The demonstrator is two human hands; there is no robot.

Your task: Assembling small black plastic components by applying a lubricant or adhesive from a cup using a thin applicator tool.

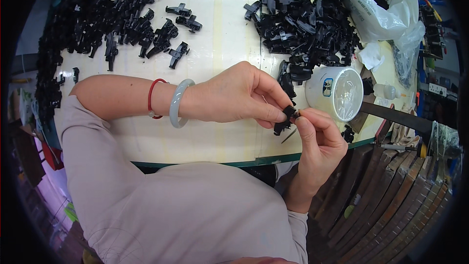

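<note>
Between my two hands, over the near part of the table, is a small black plastic part (282, 127). My left hand (237, 93) reaches across from the left and pinches the part between thumb and fingers. From the right, my right hand (320, 142) closes thumb and forefinger on the part's upper end; whether a tiny separate piece is in that pinch is too small to tell. A thin metal rod (288, 136) sticks out below the fingertips, its other end hidden. Just beyond my right hand a white tub (320, 93) lies on its side, its round clear end facing right.
Loose black plastic parts (112, 10) spread over the far left; a denser heap of black parts (308, 29) lies far right. Behind the tub are a white plastic bag (386, 19), crumpled tissue (371, 57) and a small bottle (386, 91). A dark metal bar (395, 117) crosses the right edge.
</note>
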